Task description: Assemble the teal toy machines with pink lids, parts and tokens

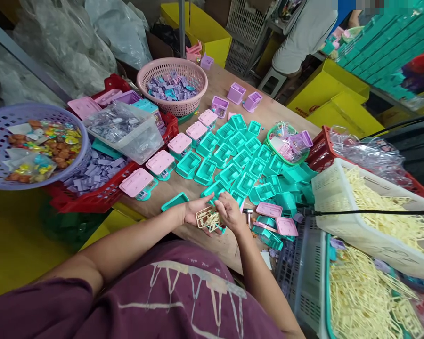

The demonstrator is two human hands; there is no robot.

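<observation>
cream plastic frame (pixel 207 218): 1, between the hands at the tabletop (pixel 226 84) near edge | teal trays (pixel 229 155): dozens beyond | left hand (pixel 195 211): grasping frame, palm inward | right hand (pixel 230 213): pinching it, fingers curled

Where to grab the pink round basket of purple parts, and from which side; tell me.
Judging by shape, grip the pink basket by its flared top rim, both hands on opposite sides, from above. The rim stands proud and bare; its wall nearly touches the red crate on the left.
</observation>
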